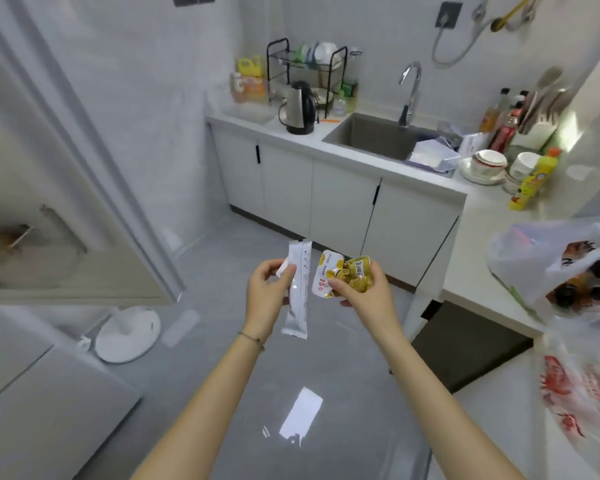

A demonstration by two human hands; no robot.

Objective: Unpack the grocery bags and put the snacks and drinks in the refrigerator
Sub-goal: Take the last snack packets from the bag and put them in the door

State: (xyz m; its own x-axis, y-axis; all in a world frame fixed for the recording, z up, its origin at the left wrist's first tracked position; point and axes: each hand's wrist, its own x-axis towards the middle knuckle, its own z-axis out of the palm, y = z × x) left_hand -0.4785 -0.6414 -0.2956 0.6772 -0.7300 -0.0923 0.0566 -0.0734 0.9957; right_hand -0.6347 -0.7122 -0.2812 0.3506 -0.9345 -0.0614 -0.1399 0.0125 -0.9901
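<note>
A person stands on the grey floor (326, 393) of a small kitchen, both bare arms held out in front of the steel sink (371, 136). Far left of the sink, the refrigerator door (84, 168) stands swung open, with something brown and blurred on its inner shelf. The white table (482, 216) that holds the sink runs on to the sink's right and turns toward the camera.

On that stretch, right of the sink and nearer the camera, sit two plastic grocery bags. The upper grocery bag (534, 265) gapes open with dark bottle tops showing inside. The lower grocery bag (582, 393), printed in red, lies closer to the camera. A round white stand base (129, 334) rests on the floor well left of the sink.

A black and steel kettle (300, 109) stands on the table just left of the sink. Stacked bowls (489, 164) and a yellow bottle (534, 178) stand to its right.

In the air before the sink's cabinet, the left hand (267, 292) grips a long white packet (298, 296), nearly upright, with the thumb across the front and the fingers (286, 271) curled round its upper half. The right hand (364, 289) pinches a yellow snack packet (343, 275), thumb on its face and fingers behind. The two packets are just beside each other; whether they touch cannot be told. A thin bracelet (253, 339) circles the left wrist.
</note>
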